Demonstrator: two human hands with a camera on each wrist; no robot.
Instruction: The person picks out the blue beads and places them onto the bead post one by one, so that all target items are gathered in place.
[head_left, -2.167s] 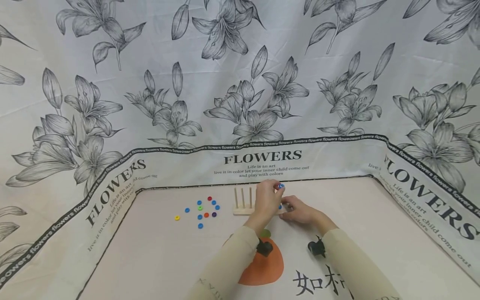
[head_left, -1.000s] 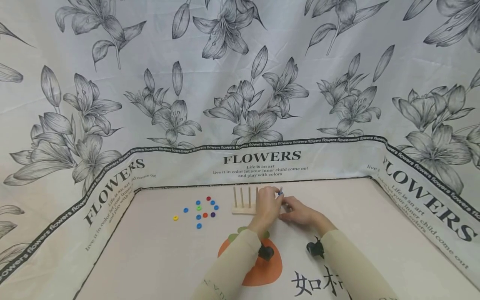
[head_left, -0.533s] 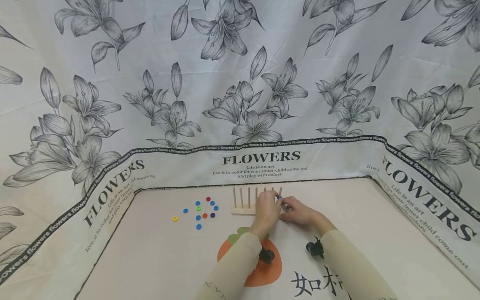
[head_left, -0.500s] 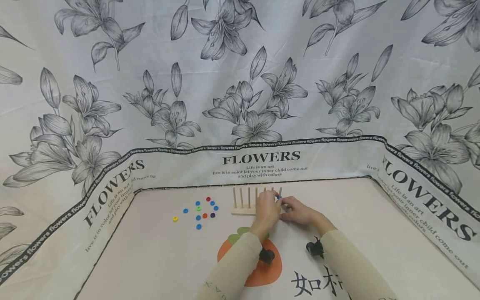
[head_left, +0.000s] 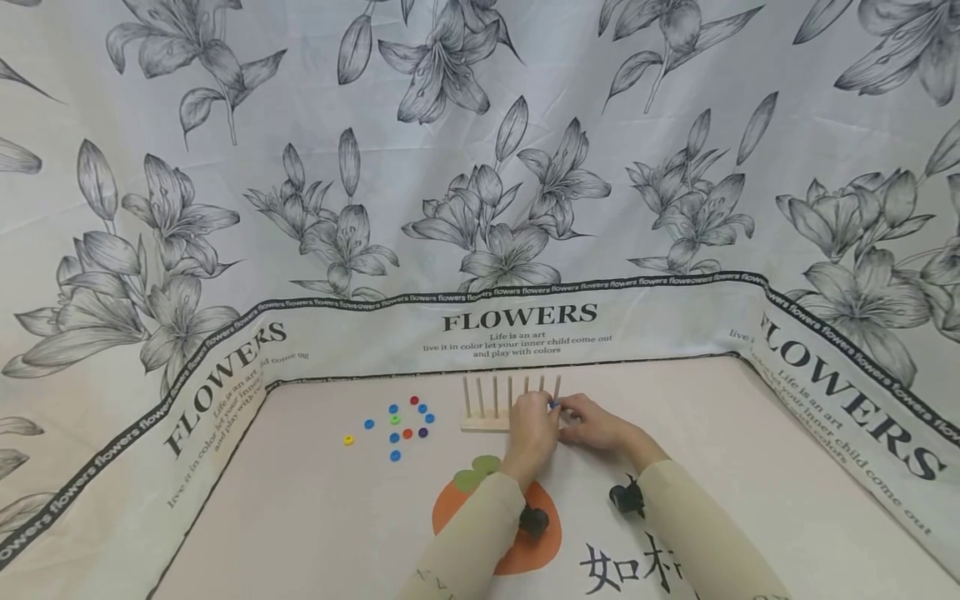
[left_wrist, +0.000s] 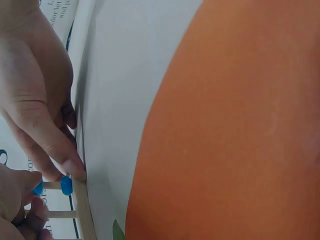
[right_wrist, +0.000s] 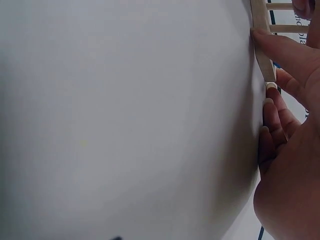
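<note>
A wooden peg stand (head_left: 483,423) with a row of upright pegs stands toward the back of the table. My left hand (head_left: 534,423) pinches a blue bead (left_wrist: 38,188) threaded on the peg at the stand's right end. Lower on that same peg, close to the base, sits another blue bead (left_wrist: 66,185). With thumb in front and fingers at the end and behind, my right hand (head_left: 596,423) grips the right end of the stand's base (right_wrist: 265,55). In the head view my left hand hides the lower part of several pegs.
Left of the stand lie loose ring beads: several blue ones, a yellow bead (head_left: 348,440), a green bead (head_left: 395,420), a red bead (head_left: 414,401), an orange bead (head_left: 407,434) and a purple bead (head_left: 423,432). A floral curtain (head_left: 517,333) rises behind the table.
My left hand has brought the blue bead from above the end peg onto it and down along it. The right hand keeps its grip on the base.
</note>
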